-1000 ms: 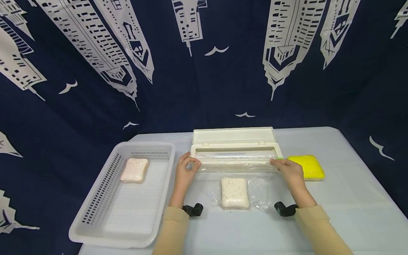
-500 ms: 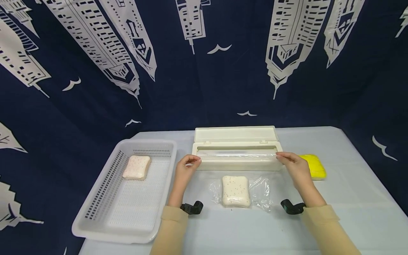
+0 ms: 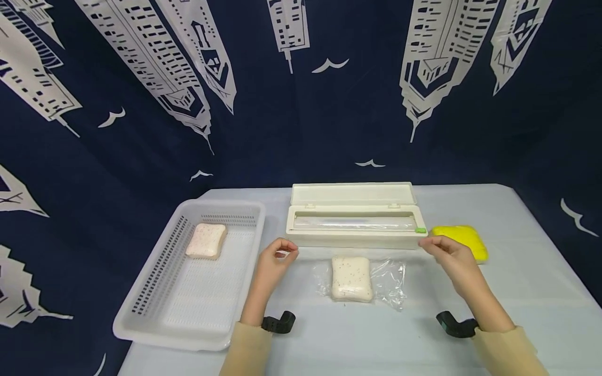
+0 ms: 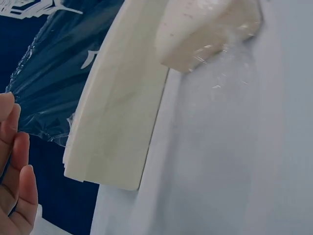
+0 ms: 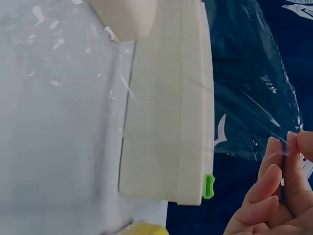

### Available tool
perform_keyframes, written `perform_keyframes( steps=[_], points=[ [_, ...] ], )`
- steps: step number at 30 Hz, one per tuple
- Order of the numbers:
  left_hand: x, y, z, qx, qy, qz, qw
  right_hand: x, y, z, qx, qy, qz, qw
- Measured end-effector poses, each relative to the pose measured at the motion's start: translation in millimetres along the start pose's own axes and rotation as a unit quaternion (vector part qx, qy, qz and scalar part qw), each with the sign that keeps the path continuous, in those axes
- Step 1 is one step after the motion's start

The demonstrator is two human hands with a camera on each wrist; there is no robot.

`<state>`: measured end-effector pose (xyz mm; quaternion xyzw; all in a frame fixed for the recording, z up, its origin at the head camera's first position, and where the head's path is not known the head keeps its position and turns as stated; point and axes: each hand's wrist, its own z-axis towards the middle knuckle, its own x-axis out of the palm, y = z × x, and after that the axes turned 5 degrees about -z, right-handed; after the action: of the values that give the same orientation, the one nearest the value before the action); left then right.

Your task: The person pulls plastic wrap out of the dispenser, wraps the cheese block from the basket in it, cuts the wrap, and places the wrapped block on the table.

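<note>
My left hand (image 3: 275, 263) pinches one corner of a sheet of clear cling film (image 4: 56, 83) between thumb and index finger, its other fingers loosely bent. At the opposite corner, my right hand (image 3: 456, 261) pinches the same film between thumb and fingertips. The sheet spans between both hands in front of a cream cling film dispenser (image 3: 357, 241), whose lid is raised and whose roll shows inside. Nearer me lies a cream, dark-speckled square block (image 3: 351, 279) on a crinkled piece of clear film (image 3: 389, 279).
A white perforated basket (image 3: 188, 318) at the left holds a pinkish, speckled square block (image 3: 206, 241). Beside the dispenser's right end sits a yellow block (image 3: 463, 237). A green slider (image 3: 420, 230) is on the dispenser's right edge. Behind the table (image 3: 367, 344) hangs a navy printed cloth (image 3: 263, 141).
Both hands have drawn the film off the dispenser toward me, and the right hand has shifted outward. The green slider is uncovered again. The head view has shifted slightly.
</note>
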<state>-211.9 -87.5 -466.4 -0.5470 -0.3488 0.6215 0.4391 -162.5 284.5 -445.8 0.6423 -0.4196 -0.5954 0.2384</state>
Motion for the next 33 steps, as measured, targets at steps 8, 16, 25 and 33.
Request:
perform_keyframes(
  steps=[8, 16, 25, 33],
  points=[
    [-5.9, 3.8, -31.0, 0.047, 0.045, 0.101, 0.9928, -2.8, -19.6, -26.1, -0.027, -0.014, -0.126, 0.9916],
    [-8.6, 18.6, -46.6, 0.057, 0.079, 0.144, 0.9848, 6.7, -35.6, -38.0, -0.079, -0.014, -0.197, 0.9772],
    [-1.6, 32.9, -59.5, 0.056, 0.089, 0.205, 0.9732, 17.5, -51.5, -40.8, -0.095, 0.027, -0.235, 0.9670],
    [6.8, 39.5, -61.5, 0.059, 0.097, 0.266, 0.9572, 31.5, -60.2, -38.5, -0.141, 0.013, -0.276, 0.9507]
  ],
)
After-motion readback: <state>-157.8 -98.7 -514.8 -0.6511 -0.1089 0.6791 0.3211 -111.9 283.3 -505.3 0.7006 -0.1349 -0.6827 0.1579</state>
